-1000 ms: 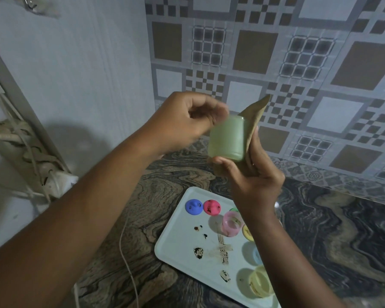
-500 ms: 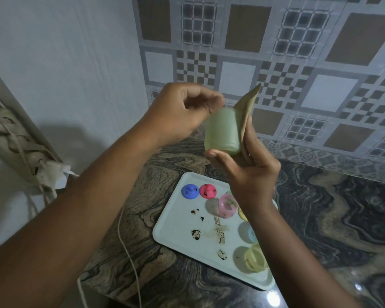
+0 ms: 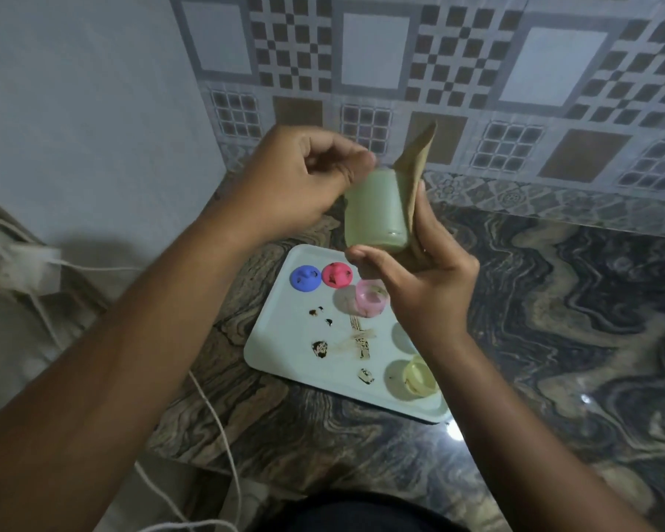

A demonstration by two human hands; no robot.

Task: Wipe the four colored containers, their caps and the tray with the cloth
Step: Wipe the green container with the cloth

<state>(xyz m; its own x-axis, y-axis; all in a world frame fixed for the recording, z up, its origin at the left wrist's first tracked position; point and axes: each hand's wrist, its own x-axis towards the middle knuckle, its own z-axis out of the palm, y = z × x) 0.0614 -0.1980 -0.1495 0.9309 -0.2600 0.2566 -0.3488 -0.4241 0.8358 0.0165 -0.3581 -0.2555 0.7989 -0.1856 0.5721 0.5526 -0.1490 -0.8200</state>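
Head view: fingers of the left hand (image 3: 304,178) are pinching the pale green plastic container (image 3: 375,209) by its top. The right hand (image 3: 427,278) is gripping the tan cloth (image 3: 415,163) round it, above the white tray's (image 3: 277,339) far edge. Both grips are staying unchanged, so wiping is continuing.

Single view, head-worn, wide-angle. Lens looks forward and down from the person's own standpoint. Both forearms run in from the bottom corners. The left hand (image 3: 304,186) and right hand (image 3: 427,278), with container (image 3: 375,213) and cloth (image 3: 415,163), sit at frame centre, close to the lens. The tray (image 3: 277,332) lies below and beyond them on the counter (image 3: 553,339), lower centre. The tiled wall (image 3: 477,90) fills the top and the plain wall (image 3: 73,109) the left. Their corner falls left of centre.
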